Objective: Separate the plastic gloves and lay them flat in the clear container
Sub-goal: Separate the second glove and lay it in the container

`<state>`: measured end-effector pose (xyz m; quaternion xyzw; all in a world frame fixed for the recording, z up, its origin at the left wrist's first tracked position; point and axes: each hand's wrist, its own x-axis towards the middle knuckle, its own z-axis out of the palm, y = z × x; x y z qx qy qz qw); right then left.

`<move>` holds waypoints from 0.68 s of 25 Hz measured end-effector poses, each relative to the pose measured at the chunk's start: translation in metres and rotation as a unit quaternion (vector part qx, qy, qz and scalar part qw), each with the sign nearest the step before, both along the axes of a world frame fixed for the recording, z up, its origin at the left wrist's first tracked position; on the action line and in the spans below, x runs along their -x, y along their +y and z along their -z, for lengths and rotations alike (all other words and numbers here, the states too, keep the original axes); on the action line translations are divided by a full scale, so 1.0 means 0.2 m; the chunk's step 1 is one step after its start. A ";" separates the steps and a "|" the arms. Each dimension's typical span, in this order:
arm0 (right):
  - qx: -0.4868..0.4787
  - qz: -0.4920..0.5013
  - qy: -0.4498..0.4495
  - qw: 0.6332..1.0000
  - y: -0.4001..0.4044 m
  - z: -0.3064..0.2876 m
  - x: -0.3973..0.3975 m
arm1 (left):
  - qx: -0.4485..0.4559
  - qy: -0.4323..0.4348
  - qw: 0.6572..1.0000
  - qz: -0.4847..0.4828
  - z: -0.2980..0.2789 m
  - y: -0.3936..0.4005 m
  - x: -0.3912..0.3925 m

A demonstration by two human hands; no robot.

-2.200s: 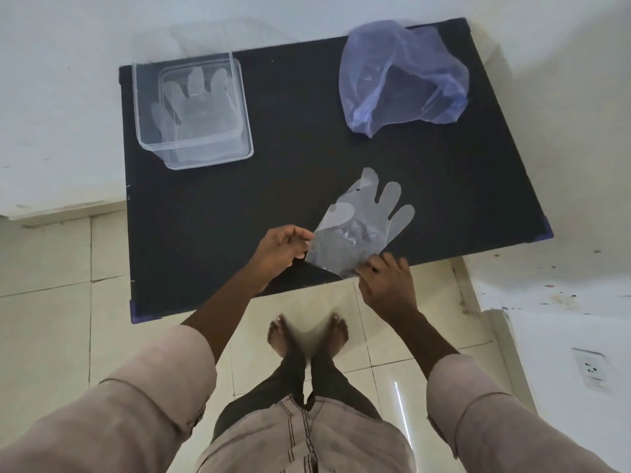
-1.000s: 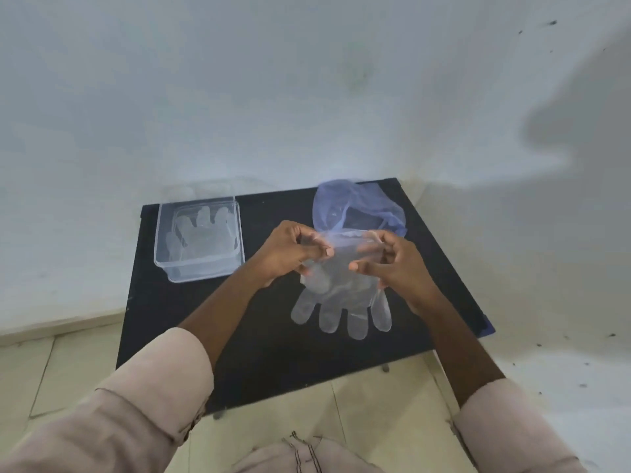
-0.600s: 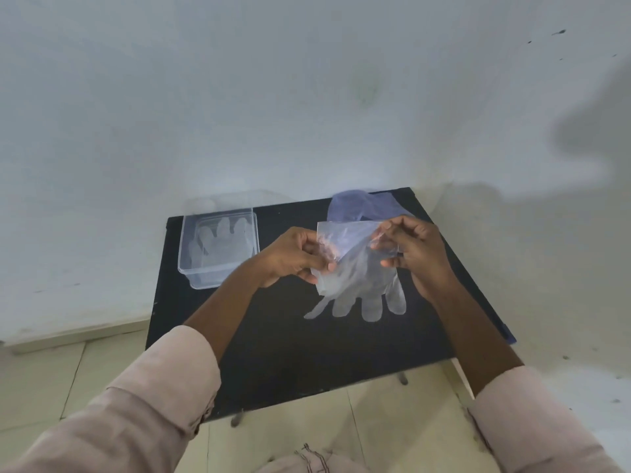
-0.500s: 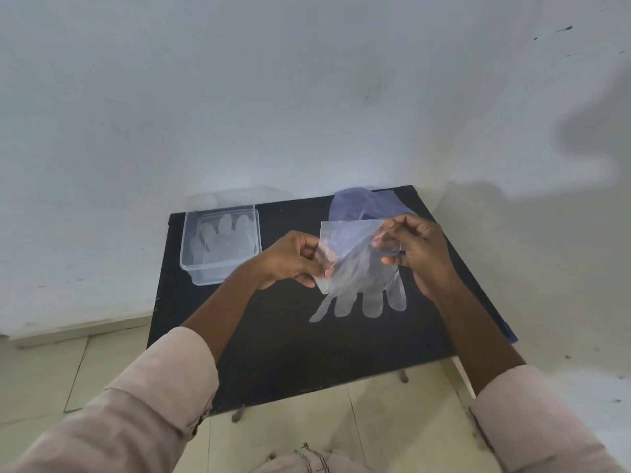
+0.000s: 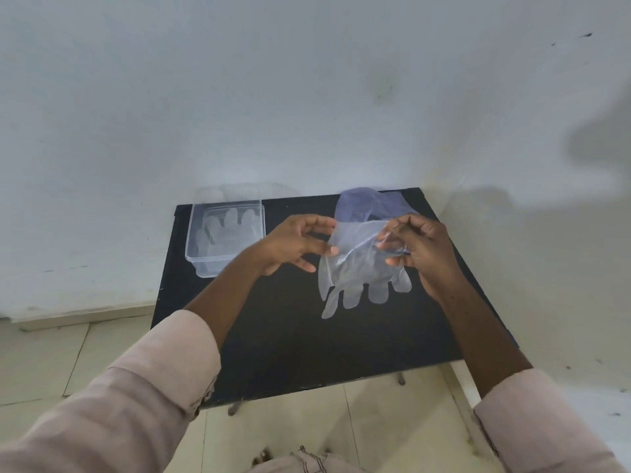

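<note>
Thin clear plastic gloves hang in the air over the black table, cuff up and fingers pointing down. My right hand pinches the cuff's right side. My left hand meets the cuff's left edge with index fingertip and thumb, its other fingers spread loosely. The cuff layers look slightly parted between my hands. At the table's back left stands the clear container, with a glove lying flat inside it.
A crumpled bluish plastic bag lies at the table's back right, just behind the held gloves. The white wall stands right behind the table. Tiled floor runs to the left and in front.
The gloves came off the table and now hang fingers down between both hands. In the last half second my left hand's fingers have spread and the cuff has spread wider.
</note>
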<state>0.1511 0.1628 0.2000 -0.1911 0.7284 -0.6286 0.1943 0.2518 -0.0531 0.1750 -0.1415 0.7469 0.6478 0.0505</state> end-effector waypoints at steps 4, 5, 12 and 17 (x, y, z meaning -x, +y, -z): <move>-0.014 -0.012 0.004 1.000 0.02 -0.01 0.02 | -0.087 -0.047 0.994 0.045 -0.01 0.07 0.11; -0.014 -0.013 0.002 1.000 0.04 -0.01 0.04 | -0.097 -0.060 0.992 0.049 0.00 0.08 0.14; -0.082 -0.010 0.033 0.996 0.12 0.03 0.23 | -0.116 -0.071 0.991 0.003 0.02 0.14 0.24; -0.048 -0.005 0.025 0.999 0.17 0.03 0.25 | -0.122 -0.037 0.991 -0.033 0.01 0.14 0.28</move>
